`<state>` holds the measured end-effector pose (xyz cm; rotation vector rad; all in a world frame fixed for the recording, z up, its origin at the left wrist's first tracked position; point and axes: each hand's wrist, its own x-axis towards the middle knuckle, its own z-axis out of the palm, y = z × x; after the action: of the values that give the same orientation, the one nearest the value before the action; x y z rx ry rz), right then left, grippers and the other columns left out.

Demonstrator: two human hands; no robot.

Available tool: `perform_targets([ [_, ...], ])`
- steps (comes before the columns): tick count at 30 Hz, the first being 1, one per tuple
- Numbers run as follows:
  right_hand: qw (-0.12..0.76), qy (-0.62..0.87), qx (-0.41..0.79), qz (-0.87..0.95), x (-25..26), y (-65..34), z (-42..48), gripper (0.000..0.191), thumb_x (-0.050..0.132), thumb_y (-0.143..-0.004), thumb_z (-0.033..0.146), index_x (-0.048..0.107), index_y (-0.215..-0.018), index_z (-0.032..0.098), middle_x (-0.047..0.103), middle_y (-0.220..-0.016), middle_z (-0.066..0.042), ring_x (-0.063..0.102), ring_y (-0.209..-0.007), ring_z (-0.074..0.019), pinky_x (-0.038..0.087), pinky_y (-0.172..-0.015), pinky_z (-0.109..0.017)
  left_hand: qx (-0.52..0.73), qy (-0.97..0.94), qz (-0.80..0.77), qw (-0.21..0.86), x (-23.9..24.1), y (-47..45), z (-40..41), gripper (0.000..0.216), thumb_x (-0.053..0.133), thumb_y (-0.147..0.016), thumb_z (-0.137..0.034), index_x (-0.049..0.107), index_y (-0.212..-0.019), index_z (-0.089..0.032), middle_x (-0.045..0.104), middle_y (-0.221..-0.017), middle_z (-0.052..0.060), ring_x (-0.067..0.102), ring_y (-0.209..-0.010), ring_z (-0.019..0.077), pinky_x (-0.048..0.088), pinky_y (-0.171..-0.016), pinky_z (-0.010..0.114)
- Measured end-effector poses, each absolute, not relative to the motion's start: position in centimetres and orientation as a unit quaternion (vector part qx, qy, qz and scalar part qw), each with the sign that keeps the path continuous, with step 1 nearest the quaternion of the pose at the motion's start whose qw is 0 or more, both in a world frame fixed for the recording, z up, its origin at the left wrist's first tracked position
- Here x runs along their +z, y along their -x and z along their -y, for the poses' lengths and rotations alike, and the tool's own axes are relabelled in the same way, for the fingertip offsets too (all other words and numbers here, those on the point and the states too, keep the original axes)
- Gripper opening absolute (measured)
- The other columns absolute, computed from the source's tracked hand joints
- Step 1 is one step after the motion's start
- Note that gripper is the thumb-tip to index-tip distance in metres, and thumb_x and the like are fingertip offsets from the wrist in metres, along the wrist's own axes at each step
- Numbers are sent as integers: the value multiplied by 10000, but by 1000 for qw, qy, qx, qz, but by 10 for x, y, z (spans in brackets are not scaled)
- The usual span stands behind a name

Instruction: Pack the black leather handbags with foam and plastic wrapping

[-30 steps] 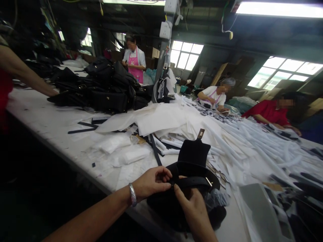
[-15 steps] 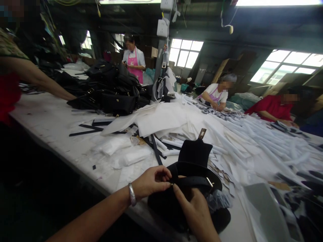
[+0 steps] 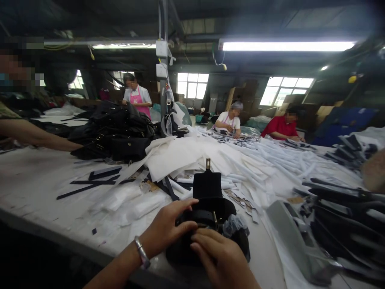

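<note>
A small black handbag (image 3: 181,255) stands at the table's near edge, its front flap (image 3: 207,184) raised with a metal clasp at the tip. My left hand (image 3: 168,224), with a silver bracelet at the wrist, grips the bag's left side near the opening, thumb and forefinger around the rim. Fingers bent together, my right hand (image 3: 221,251) presses on the front rim close to the left thumb; the exact part it pinches is hidden. A black strap with a gold buckle (image 3: 215,220) lies across the opening. Crumpled clear plastic (image 3: 236,226) sticks out at the right.
White sheets (image 3: 177,154) and pale strips are heaped behind the bag. A pile of black bags (image 3: 123,128) lies back left, where a co-worker's arm (image 3: 39,134) reaches in. Black pieces and a grey tray-like object (image 3: 288,237) are at right. Other people work across the table.
The view has levelled and turned to the right. My right hand's fingers have closed together at the bag's rim, while my left forefinger has straightened. The bag stays between my hands.
</note>
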<state>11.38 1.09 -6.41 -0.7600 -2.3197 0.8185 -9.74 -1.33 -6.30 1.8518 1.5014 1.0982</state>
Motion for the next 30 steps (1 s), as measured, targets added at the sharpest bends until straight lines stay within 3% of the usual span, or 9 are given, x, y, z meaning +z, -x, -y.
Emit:
perform_targets([
  [4,400,370,197,815,-70,-154,-25,242,551,-923,294,724,-1087,253,711,-1164,-70,667,-1071,-245,517,-968,-350,397,-668,-534,332,-46,105,10,435,642,-864,-495,655,-1204,-224,673,-1196,67,596,-1098,256,421,-977,331],
  [8,349,348,229,839,-70,-158,-42,491,650,-836,261,588,-1322,233,595,-1365,-80,529,-1275,-264,403,-1094,-421,403,-651,-504,400,-34,104,2,544,478,-900,-642,673,-1046,-156,678,-967,59,597,-908,218,440,-796,288],
  [10,319,321,279,847,-62,-150,-46,602,710,-765,228,563,-1348,226,578,-1385,-86,509,-1290,-274,376,-1103,-432,400,-658,-495,403,-29,100,-3,563,464,-892,-668,672,-971,-150,647,-891,38,571,-846,194,420,-754,272],
  [12,299,289,336,845,-49,-141,-47,556,732,-735,223,619,-1279,245,640,-1303,-71,567,-1215,-278,406,-1062,-422,387,-666,-486,413,-24,98,-8,523,516,-879,-646,673,-947,-152,635,-869,27,563,-828,183,412,-751,266],
  [17,224,181,494,820,-19,-132,-45,216,644,-803,231,705,-1009,241,737,-1008,6,671,-945,-221,494,-880,-316,363,-650,-475,469,-12,101,-8,360,649,-854,-497,694,-928,-148,635,-819,21,567,-771,164,408,-714,258],
  [21,177,178,506,825,0,-137,-56,199,677,-798,319,696,-960,204,718,-895,11,642,-822,-185,494,-723,-241,368,-633,-448,512,-3,106,-1,322,670,-844,-452,721,-959,-155,651,-848,28,573,-799,171,413,-754,265],
  [25,132,194,492,839,29,-144,-69,289,659,-824,452,703,-942,192,644,-708,24,551,-632,-129,408,-547,-189,374,-621,-408,555,2,107,3,448,636,-847,-565,738,-920,-135,649,-803,42,569,-752,160,423,-744,270],
  [30,97,215,431,871,67,-151,-75,287,668,-821,463,731,-936,207,650,-745,2,557,-661,-141,408,-559,-199,365,-598,-317,639,-10,102,7,545,683,-779,-624,738,-1005,-132,693,-840,83,639,-780,198,453,-773,318],
])
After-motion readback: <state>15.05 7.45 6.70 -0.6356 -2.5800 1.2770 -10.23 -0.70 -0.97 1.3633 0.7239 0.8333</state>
